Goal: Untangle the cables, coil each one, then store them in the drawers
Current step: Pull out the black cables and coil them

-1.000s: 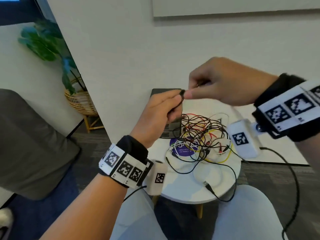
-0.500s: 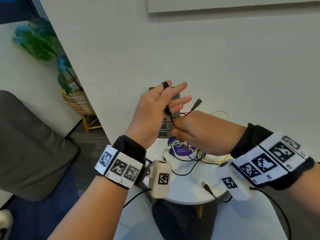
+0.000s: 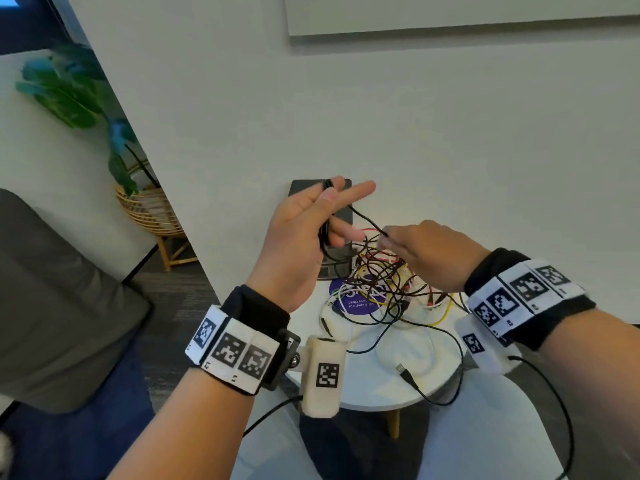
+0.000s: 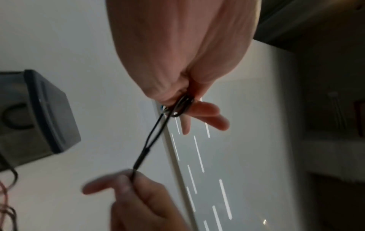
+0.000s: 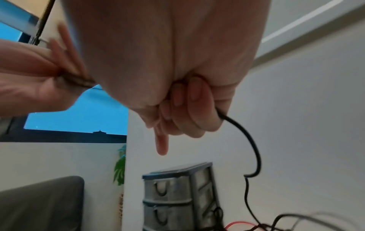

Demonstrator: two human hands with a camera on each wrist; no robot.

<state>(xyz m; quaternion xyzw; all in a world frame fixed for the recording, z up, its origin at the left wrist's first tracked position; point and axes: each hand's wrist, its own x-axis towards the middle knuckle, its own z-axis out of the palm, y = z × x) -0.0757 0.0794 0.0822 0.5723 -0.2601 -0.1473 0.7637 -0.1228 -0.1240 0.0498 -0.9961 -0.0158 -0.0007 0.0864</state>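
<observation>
My left hand [image 3: 311, 233] is raised above the table with index and middle fingers stretched out. Loops of a thin black cable [image 3: 367, 221] lie round those fingers, and the thumb pinches them. The loops [image 4: 182, 107] show close up in the left wrist view. To the right, my right hand [image 3: 415, 251] pinches the same cable [image 5: 250, 140], which runs taut between both hands. Below lies a tangle of cables [image 3: 384, 282] in black, red, yellow and white. The dark grey drawer unit [image 5: 171, 195] stands behind it, drawers closed.
The small round white table [image 3: 374, 386] carries a purple sticker [image 3: 360, 296] and a loose black USB plug [image 3: 403, 370] near its front. A white wall stands right behind it. A grey sofa [image 3: 52, 306] and a potted plant in a wicker basket [image 3: 149, 209] are at the left.
My right hand came down from above the left hand, passed under its fingers, and now has moved right, drawing the black cable out. The left hand opened its fingers and carries loops.
</observation>
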